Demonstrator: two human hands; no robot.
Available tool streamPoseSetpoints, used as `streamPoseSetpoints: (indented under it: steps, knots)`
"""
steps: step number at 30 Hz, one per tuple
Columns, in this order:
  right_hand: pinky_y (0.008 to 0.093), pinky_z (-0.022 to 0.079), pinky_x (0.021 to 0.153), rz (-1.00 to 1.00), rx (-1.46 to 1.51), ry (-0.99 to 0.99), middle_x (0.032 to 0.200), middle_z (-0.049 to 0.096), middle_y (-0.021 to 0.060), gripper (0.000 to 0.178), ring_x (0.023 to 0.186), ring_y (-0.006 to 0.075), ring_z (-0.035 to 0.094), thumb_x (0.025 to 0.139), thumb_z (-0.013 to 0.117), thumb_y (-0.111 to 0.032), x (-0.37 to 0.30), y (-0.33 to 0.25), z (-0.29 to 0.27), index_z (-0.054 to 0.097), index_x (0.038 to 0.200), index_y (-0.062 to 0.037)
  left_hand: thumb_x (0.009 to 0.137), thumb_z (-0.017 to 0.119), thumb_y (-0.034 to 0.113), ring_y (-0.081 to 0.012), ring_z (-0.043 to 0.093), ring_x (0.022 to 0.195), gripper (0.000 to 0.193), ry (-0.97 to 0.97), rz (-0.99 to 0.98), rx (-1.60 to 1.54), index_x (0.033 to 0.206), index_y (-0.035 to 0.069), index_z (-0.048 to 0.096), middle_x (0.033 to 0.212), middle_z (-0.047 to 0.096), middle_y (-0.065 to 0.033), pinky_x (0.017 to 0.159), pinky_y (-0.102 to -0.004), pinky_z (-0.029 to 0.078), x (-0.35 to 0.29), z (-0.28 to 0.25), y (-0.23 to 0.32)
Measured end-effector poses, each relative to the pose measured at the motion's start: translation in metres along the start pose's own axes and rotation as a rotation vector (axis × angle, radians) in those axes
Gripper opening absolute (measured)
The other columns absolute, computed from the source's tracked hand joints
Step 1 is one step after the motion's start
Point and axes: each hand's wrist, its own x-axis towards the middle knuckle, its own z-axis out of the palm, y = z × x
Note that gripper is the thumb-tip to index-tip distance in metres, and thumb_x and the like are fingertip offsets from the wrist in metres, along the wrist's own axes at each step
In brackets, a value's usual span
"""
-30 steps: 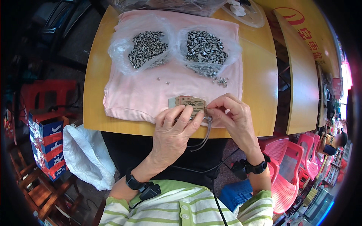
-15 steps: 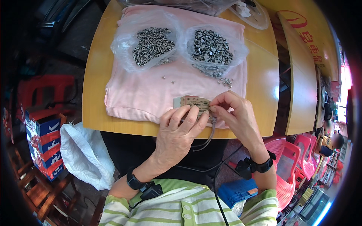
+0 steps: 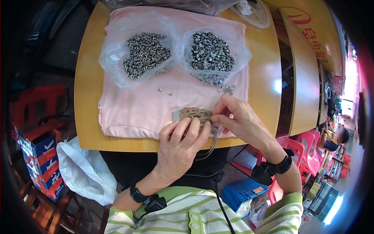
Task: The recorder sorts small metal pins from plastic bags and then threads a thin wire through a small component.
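Note:
A small brown printed card tag point(image 3: 199, 114) with ragged edges and a pale strip at its left end lies near the front of the folded pink cloth point(image 3: 128, 111). My left hand point(image 3: 179, 146) has its fingers curled over the tag's near side, gripping it. At the tag's right end, my right hand point(image 3: 243, 123) pinches thumb and forefinger together. What sits between those fingertips is too small to make out. A grey cord point(image 3: 213, 145) hangs from the tag's right end, below the right fingers, and curves over the table's front edge.
Behind the hands, two clear plastic bags hold small metal parts: hollow rivet-like pieces point(image 3: 146, 54) on the left, shiny domed caps point(image 3: 212, 52) on the right. Several loose pieces point(image 3: 226, 90) lie on the cloth. A white sack point(image 3: 83, 171) stands left, a blue crate point(image 3: 241, 193) right.
The view has shifted, so the table sits further left and its front edge lower. Both hands stay at the tag with nearly the same grip; the right wrist has turned slightly.

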Motion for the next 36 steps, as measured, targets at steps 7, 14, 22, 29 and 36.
streamPoseSetpoints:
  steps: [7, 14, 22, 29, 36]
  knots:
    - [0.0263, 0.053, 0.058, -0.001, -0.020, -0.040, 0.075, 0.059, 0.0082, 0.011, 0.066, 0.0131, 0.060, 0.085, 0.060, -0.004, 0.003, -0.005, -0.001, 0.051, 0.086, 0.0029, 0.077, 0.058, 0.008, -0.0184, 0.045, 0.108, 0.039, -0.040, -0.038, -0.063, 0.115, 0.019, 0.061, 0.116, 0.048, -0.0011, 0.089, -0.0381, 0.035, 0.002, -0.003, 0.002]
    - [0.0260, 0.054, 0.056, 0.042, 0.030, -0.060, 0.074, 0.059, 0.0083, 0.010, 0.065, 0.0142, 0.062, 0.086, 0.059, -0.003, 0.003, -0.012, -0.002, 0.051, 0.086, 0.0032, 0.075, 0.057, 0.016, -0.0165, 0.043, 0.112, 0.041, -0.026, -0.027, -0.038, 0.116, 0.016, 0.058, 0.114, 0.048, -0.0001, 0.093, -0.0360, 0.034, 0.001, -0.004, -0.001]
    - [0.0283, 0.053, 0.055, 0.050, 0.123, -0.046, 0.072, 0.061, 0.0139, 0.010, 0.063, 0.0173, 0.063, 0.083, 0.059, -0.002, 0.001, -0.011, 0.000, 0.054, 0.086, 0.0055, 0.074, 0.058, 0.008, -0.0186, 0.044, 0.110, 0.044, 0.000, -0.027, -0.058, 0.117, 0.016, 0.060, 0.115, 0.049, -0.0017, 0.091, -0.0375, 0.034, 0.000, -0.003, 0.000]
    - [0.0315, 0.050, 0.060, -0.171, -0.051, 0.086, 0.070, 0.061, 0.0126, 0.010, 0.063, 0.0191, 0.063, 0.081, 0.061, -0.006, 0.005, -0.012, -0.014, 0.058, 0.087, 0.0021, 0.075, 0.057, 0.006, -0.0192, 0.044, 0.109, 0.047, 0.004, -0.011, -0.038, 0.120, 0.016, 0.057, 0.116, 0.048, -0.0028, 0.091, -0.0382, 0.035, -0.001, -0.002, 0.000]
    - [0.0345, 0.047, 0.063, -0.563, -0.270, 0.572, 0.081, 0.060, 0.0087, 0.007, 0.071, 0.0248, 0.060, 0.081, 0.062, -0.007, 0.054, -0.022, -0.019, 0.062, 0.088, -0.0042, 0.066, 0.059, -0.001, -0.0218, 0.045, 0.106, 0.055, 0.021, -0.043, -0.085, 0.118, 0.018, 0.061, 0.113, 0.050, -0.0028, 0.090, -0.0399, 0.035, 0.001, -0.001, 0.002]
